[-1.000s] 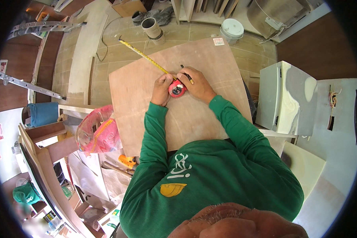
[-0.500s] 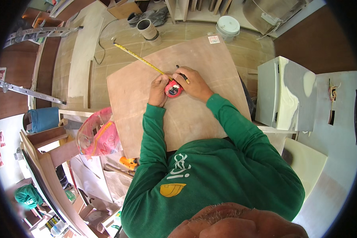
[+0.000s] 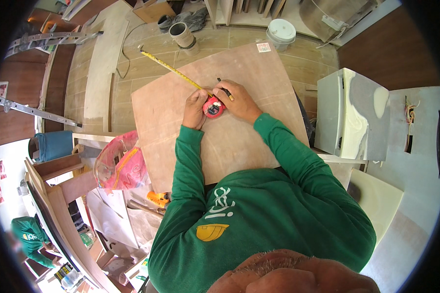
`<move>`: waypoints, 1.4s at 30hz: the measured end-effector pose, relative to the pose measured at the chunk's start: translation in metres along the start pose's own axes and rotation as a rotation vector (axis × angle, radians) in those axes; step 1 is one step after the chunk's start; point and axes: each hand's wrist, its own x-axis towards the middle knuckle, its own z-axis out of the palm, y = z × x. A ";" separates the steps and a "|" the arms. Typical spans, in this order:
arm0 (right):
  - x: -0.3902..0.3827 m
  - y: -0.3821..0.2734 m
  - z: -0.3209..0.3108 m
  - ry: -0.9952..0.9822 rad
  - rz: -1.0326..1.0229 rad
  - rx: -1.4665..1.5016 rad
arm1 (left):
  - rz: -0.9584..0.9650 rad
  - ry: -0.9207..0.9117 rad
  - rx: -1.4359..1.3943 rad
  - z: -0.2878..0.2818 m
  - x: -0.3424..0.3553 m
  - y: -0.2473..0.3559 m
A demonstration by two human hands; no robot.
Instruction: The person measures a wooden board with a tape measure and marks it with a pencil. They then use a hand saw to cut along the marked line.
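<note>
Left hand [image 3: 194,110] grips the side of a red tape measure [image 3: 213,108]; right hand [image 3: 242,100] holds a dark pencil [image 3: 227,93], fingers against the case. Both are over the middle of a wooden board [image 3: 239,151]. The yellow blade [image 3: 171,70], its markings too small to read, crosses the board's edge. A small printed label [image 3: 263,47] marks one corner; white lettering [image 3: 222,202] and a yellow helmet emblem [image 3: 212,232] mark the green shirt [image 3: 288,219].

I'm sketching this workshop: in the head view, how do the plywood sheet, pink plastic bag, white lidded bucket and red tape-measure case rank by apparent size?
Largest to smallest:
plywood sheet
pink plastic bag
white lidded bucket
red tape-measure case
Distances differ, so true sizes may too.
</note>
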 end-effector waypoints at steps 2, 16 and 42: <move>0.000 0.000 0.000 0.006 -0.021 -0.009 | -0.003 0.002 0.002 -0.001 0.000 0.000; 0.002 -0.006 -0.001 -0.006 0.007 -0.020 | -0.030 0.014 -0.024 -0.005 0.001 -0.003; 0.000 0.001 -0.001 -0.019 0.017 -0.027 | -0.024 0.001 -0.036 -0.008 0.003 -0.006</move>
